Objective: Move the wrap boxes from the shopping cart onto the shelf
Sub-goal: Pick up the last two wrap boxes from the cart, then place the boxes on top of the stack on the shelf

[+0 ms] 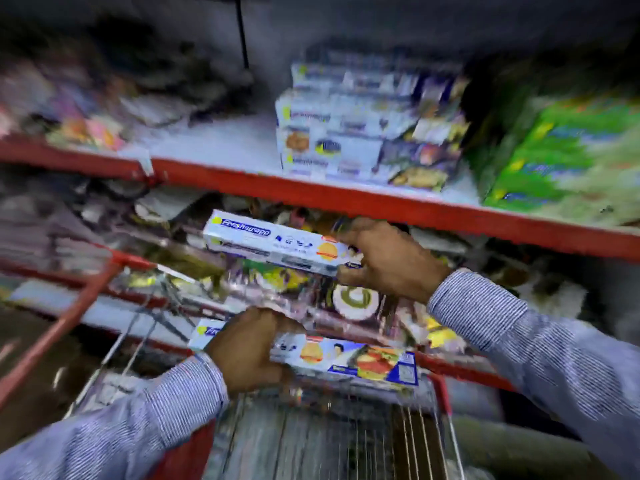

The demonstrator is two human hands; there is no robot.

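Observation:
My right hand [388, 259] grips the right end of a long white and blue wrap box [273, 242], held level just below the red-edged shelf [346, 195]. My left hand [249, 351] holds a second wrap box [349, 358] by its left part, above the wire shopping cart [346, 438]. A stack of several similar wrap boxes [363, 126] stands on the shelf's white board, right of its middle. The whole view is blurred by motion.
Green packs [561, 157] fill the shelf's right side and mixed colourful packets [86, 109] its left. A lower shelf [242, 306] behind my hands is crowded with clear-wrapped goods. The cart's red rim [441, 393] lies under the lower box.

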